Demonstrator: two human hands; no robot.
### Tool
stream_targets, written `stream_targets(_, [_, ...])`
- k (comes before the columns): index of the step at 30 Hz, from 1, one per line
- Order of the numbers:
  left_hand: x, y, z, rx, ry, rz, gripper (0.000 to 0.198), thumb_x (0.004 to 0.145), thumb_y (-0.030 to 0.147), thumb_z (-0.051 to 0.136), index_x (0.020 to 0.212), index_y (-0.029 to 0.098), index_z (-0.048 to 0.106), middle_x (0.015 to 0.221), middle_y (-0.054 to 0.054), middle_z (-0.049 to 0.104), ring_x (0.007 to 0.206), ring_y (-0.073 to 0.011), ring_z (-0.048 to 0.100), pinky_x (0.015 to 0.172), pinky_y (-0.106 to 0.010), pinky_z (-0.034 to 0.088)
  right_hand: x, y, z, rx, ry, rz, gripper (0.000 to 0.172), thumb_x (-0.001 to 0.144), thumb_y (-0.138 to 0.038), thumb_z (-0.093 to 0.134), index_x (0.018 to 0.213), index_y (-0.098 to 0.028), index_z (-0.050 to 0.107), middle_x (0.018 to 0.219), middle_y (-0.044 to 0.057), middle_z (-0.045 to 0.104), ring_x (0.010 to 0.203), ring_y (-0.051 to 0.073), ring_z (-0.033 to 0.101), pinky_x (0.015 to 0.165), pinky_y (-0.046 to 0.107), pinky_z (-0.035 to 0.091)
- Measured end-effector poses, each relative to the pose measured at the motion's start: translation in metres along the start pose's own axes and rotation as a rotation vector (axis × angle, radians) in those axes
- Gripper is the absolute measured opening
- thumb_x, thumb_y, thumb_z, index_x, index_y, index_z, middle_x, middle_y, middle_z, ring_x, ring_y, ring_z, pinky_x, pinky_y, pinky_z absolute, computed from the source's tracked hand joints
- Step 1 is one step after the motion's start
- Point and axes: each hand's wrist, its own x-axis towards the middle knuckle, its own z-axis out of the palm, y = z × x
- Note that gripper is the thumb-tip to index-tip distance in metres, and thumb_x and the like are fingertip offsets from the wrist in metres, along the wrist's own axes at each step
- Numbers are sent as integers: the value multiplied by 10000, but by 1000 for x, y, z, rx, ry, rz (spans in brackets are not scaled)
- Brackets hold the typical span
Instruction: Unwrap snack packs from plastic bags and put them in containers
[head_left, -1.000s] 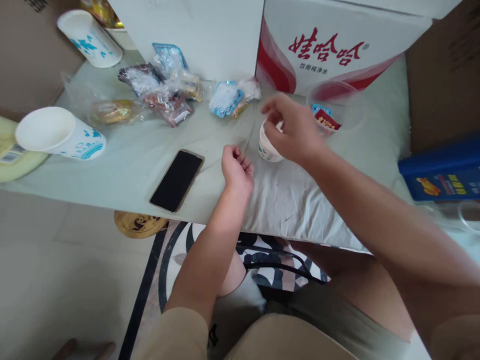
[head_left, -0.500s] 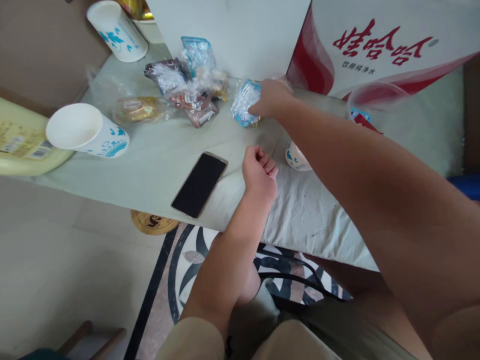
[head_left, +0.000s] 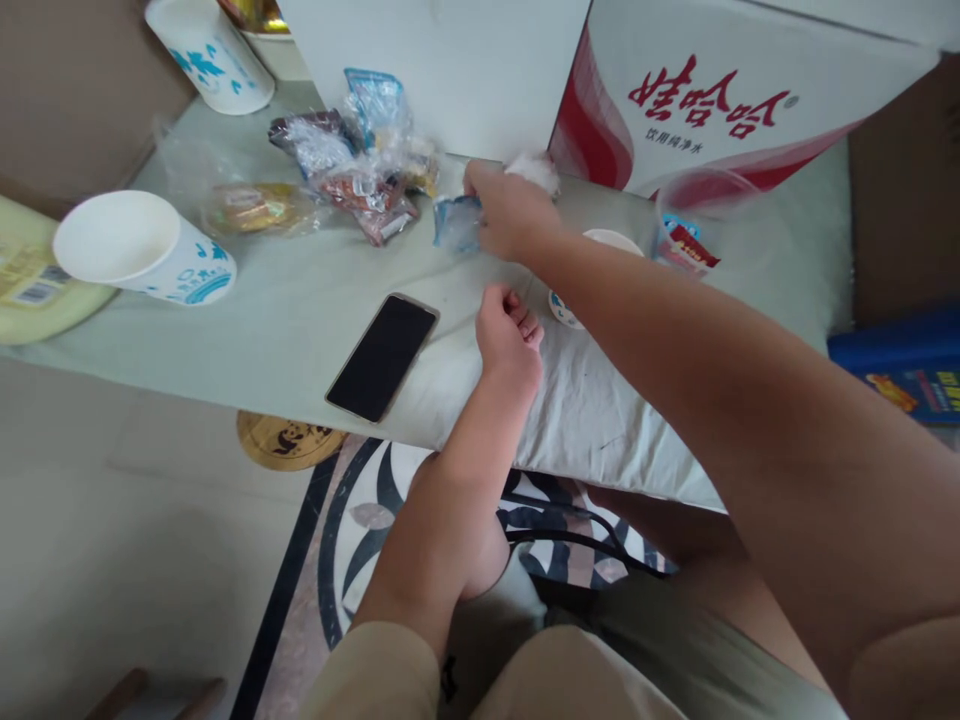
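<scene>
My right hand [head_left: 504, 208] reaches across the table and is closed on a small blue-and-clear snack packet [head_left: 454, 220] beside a pile of wrapped snacks [head_left: 360, 165]. My left hand [head_left: 508, 335] rests on the white cloth [head_left: 592, 400] as a loose fist; nothing shows in it. A small white paper cup [head_left: 600, 243] with blue print stands just behind my right forearm, partly hidden. A black phone [head_left: 382, 356] lies face up to the left of my left hand.
Two paper cups [head_left: 142, 250] [head_left: 210, 52] lie on their sides at the left. A clear plastic cup [head_left: 694, 225] holding red and blue packets stands at the right. A red-and-white carton [head_left: 720, 90] blocks the back. A blue box [head_left: 900, 365] sits far right.
My right hand left the small cup, reached to the packets at the back, and has now drawn the blue packet slightly toward me. My left fist stayed put.
</scene>
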Motion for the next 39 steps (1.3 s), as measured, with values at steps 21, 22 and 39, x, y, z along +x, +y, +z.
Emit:
stream_targets(21, [-23,-60,-17,794,-580,-79,302,936,244,594,649,178,529,559,47,441,497,-61,411,518,-203,321,-271,112,7,1148,792,256,467,698,-497,853,1059,-328,609,927,35,608,806,253,641,734,438,533])
stream_targets(22, [-25,-66,-23,813,-620,-115,274,931,316,620,701,179,564,606,34,505,545,-73,481,554,-207,376,-284,119,20,1204,804,339,461,696,-478,851,1058,-325,609,921,29,603,784,241,627,707,419,532])
stream_targets(39, [1,-131,-30,842,-586,83,618,568,474,1003,983,231,615,873,32,701,712,-110,675,581,-214,577,-336,196,38,374,581,587,322,892,-489,665,1052,-212,697,1052,140,718,1054,349,666,949,535,533])
